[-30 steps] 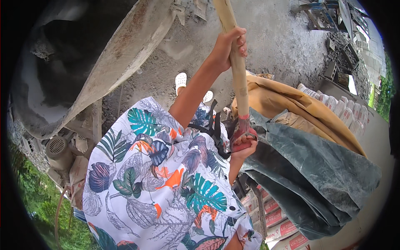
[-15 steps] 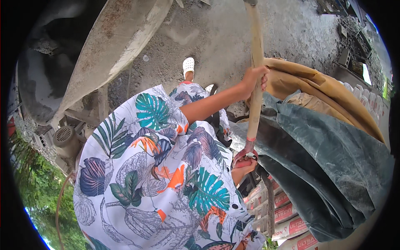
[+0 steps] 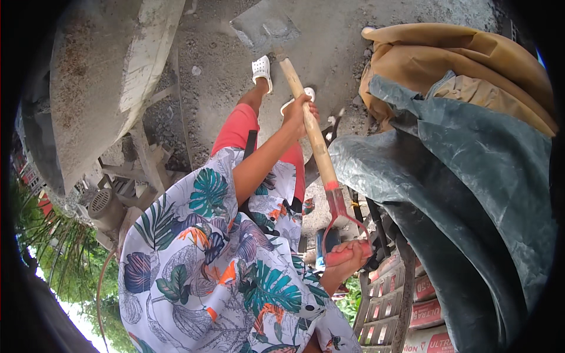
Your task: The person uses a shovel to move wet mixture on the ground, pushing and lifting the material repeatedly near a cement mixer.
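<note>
I hold a shovel with both hands. My left hand [image 3: 304,117] is closed around its pale wooden shaft [image 3: 318,150]. At the near end, my right hand [image 3: 347,259] grips the red crossbar of the D-shaped handle [image 3: 336,206]. The shaft slants from the lower right up toward the far left. Beyond it, the grey square blade [image 3: 265,26] shows near the top of the view, over the grey ground just past my white shoe [image 3: 262,69]. I cannot tell whether the blade touches the ground.
A large, rusty, cement-crusted metal drum or hopper [image 3: 112,70] stands on the left, with a motor [image 3: 106,207] below it. Dark green tarp [image 3: 471,194] and brown tarp [image 3: 459,56] drape on the right. Beneath them are stacked bags [image 3: 425,313] and a slatted crate [image 3: 379,306].
The shovel has swung so its far end points left, and its blade has come into view. My left hand has moved left; my right hand has shifted slightly down and stays on the handle.
</note>
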{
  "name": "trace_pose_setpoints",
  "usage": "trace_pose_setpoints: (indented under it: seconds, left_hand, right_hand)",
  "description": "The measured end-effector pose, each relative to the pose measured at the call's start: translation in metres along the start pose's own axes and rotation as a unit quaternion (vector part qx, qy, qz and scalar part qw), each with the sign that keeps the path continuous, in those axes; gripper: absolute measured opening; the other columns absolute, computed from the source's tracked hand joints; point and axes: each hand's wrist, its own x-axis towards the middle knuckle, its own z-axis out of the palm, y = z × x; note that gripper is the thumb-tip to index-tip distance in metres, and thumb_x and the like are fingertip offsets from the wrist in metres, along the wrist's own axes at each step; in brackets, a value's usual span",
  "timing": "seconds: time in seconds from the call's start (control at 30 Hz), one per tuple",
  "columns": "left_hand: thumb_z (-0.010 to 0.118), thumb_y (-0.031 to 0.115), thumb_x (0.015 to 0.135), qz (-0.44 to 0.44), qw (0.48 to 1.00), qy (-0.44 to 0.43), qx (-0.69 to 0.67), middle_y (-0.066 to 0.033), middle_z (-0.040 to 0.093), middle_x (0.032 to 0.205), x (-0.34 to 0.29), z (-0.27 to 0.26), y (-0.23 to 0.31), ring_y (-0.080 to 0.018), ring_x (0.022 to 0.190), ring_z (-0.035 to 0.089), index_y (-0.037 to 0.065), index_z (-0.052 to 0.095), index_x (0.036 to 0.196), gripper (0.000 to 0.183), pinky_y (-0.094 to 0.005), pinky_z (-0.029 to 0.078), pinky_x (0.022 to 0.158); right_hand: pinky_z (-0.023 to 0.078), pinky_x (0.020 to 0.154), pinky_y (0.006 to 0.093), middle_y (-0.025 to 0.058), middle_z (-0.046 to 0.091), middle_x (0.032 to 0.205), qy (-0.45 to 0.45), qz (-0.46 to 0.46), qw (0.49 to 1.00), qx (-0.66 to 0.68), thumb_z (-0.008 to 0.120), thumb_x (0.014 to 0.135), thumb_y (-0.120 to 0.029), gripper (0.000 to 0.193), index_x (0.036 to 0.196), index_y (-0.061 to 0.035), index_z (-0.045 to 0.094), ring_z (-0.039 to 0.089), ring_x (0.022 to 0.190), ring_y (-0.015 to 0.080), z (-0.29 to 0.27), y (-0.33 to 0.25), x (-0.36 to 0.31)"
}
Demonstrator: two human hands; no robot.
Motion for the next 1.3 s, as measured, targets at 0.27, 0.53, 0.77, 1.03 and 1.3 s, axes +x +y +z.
trace_pose_setpoints:
  seconds: [0.27,0.53,0.77,1.03,1.3]
  left_hand:
    - [0.054,0.015,0.073,0.057,0.994,0.074,0.048,-0.0013,0.045,0.053,0.075,-0.108,0.06,-0.011,0.044,0.046,0.007,0.045,0.062,0.017,-0.0209,0.045,0.044]
    - [0.052,0.009,0.073,0.077,0.973,0.161,0.145,-0.0055,0.044,0.056,0.143,-0.164,0.067,-0.0149,0.048,0.046,0.004,0.043,0.066,0.012,-0.0269,0.046,0.049]
    - [0.051,0.008,0.073,0.181,0.947,0.202,0.173,-0.0056,0.043,0.059,0.169,-0.177,0.141,-0.0171,0.051,0.046,0.005,0.041,0.068,0.012,-0.0294,0.046,0.049]
    - [0.049,0.01,0.074,0.157,0.95,0.148,0.226,-0.0039,0.043,0.058,0.184,-0.178,0.233,-0.016,0.051,0.045,0.005,0.041,0.067,0.011,-0.0296,0.046,0.051]
    - [0.049,0.011,0.072,0.155,0.946,0.193,0.208,-0.0045,0.043,0.057,0.179,-0.203,0.184,-0.0168,0.052,0.044,0.006,0.041,0.068,0.011,-0.0308,0.046,0.054]
  right_hand:
    - [0.044,0.043,0.028,0.0096,0.048,0.071,-0.082,-0.036,0.988,-0.123,0.051,0.069,0.004,0.033,0.1,0.0014,0.04,0.047,0.046,0.0154,0.061,0.075,0.065]
    - [0.04,0.04,0.0266,0.0059,0.046,0.057,-0.069,0.006,0.987,-0.147,0.049,0.072,0.001,0.007,0.077,-0.0009,0.044,0.047,0.042,0.0149,0.043,0.156,0.145]
    - [0.041,0.04,0.0263,0.0072,0.047,0.058,-0.058,0.049,0.989,-0.124,0.048,0.071,0.0,0.005,0.072,0.0007,0.043,0.047,0.041,0.0162,0.087,0.235,0.173]
    - [0.042,0.039,0.0263,0.0072,0.047,0.056,-0.169,0.066,0.982,-0.057,0.051,0.074,-0.001,0.008,0.078,-0.0008,0.044,0.049,0.041,0.0165,0.132,0.292,0.195]
    - [0.042,0.038,0.0272,0.0075,0.049,0.057,-0.134,0.09,0.986,-0.043,0.051,0.074,-0.005,0.007,0.072,-0.0007,0.047,0.05,0.042,0.0167,0.077,0.298,0.23]
